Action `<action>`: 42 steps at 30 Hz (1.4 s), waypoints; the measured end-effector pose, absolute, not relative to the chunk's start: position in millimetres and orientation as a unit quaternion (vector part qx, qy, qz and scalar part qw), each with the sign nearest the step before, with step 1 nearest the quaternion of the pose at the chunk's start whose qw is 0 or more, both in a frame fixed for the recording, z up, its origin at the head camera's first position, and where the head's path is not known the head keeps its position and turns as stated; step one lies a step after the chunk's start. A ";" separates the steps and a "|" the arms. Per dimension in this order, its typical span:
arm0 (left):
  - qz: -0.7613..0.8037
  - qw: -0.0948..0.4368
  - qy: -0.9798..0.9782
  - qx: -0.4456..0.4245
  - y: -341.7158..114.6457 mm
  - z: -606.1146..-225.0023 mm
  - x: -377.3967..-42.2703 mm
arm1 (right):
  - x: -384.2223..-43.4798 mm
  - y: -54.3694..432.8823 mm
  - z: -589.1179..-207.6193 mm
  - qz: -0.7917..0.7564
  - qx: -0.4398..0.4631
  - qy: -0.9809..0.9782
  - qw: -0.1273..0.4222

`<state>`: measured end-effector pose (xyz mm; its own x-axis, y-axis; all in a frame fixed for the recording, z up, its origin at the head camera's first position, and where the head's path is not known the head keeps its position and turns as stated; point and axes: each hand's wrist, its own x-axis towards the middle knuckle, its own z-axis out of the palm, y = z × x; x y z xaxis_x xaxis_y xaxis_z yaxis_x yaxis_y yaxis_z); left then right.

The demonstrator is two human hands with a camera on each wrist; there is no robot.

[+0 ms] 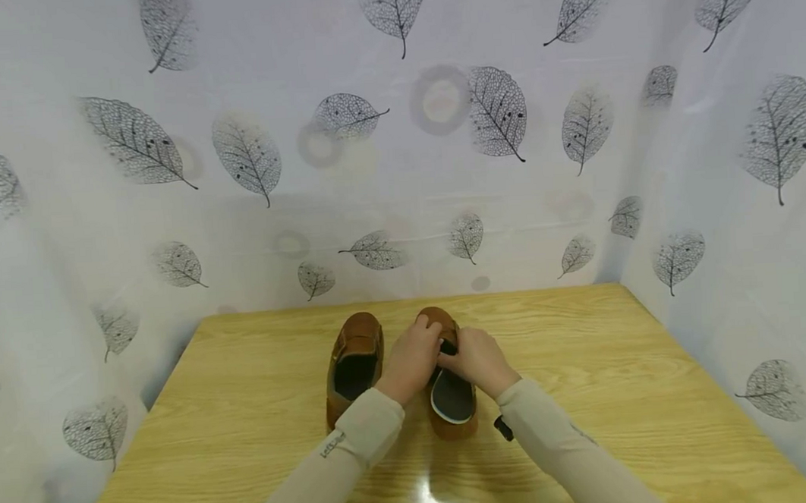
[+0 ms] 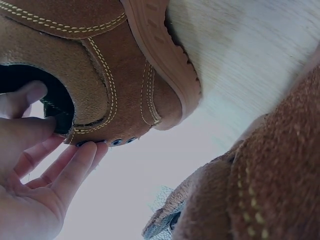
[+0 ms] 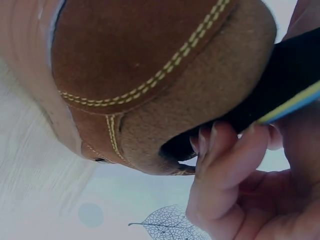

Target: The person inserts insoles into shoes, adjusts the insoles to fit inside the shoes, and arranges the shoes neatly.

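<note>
Two brown leather shoes stand side by side, toes away from me. My left hand [image 1: 412,361] grips the right-hand shoe [image 1: 455,432] near its opening; in the left wrist view the thumb reaches inside the shoe's opening and the fingers press the outer edge by the eyelets. My right hand [image 1: 482,361] is at the same opening and pinches an insole [image 1: 453,398], dark with a pale rim, lying tilted partly out of the shoe. In the right wrist view the insole's edge [image 3: 292,106] shows yellow and blue. Its front end is hidden by the hands and shoe.
The other brown shoe [image 1: 361,326] stands just left of my left hand, its dark opening facing up. Both are on a wood-grain table [image 1: 247,411]. White cloth with printed leaves [image 1: 371,169] hangs behind the table and along its sides.
</note>
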<state>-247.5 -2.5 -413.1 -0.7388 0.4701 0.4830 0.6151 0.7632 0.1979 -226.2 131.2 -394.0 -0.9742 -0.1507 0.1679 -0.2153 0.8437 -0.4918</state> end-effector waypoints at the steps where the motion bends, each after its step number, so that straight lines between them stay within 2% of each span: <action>1: -0.175 0.210 -0.915 -0.296 -2.5 -413.0 -247.7 | -226.8 131.1 -394.1 0.259 0.094 -0.959 0.063; 12: -0.164 0.188 -0.926 -0.283 -2.0 -410.3 -246.6 | -213.2 119.8 -392.7 0.165 0.075 -0.982 0.042; 25: -0.163 0.185 -0.926 -0.286 -3.1 -406.9 -241.7 | -155.9 100.1 -364.4 -0.001 0.118 -0.991 0.061; 35: -0.171 0.183 -0.926 -0.283 -1.8 -405.8 -241.3 | -152.6 102.5 -360.4 0.077 0.050 -0.996 -0.018; 38: -0.172 0.180 -0.927 -0.281 -2.0 -405.9 -241.5 | -154.1 104.3 -362.8 0.097 0.047 -0.994 -0.006; 42: -0.169 0.186 -0.927 -0.280 -2.0 -406.9 -242.1 | -156.4 106.4 -365.6 0.110 0.056 -0.992 0.037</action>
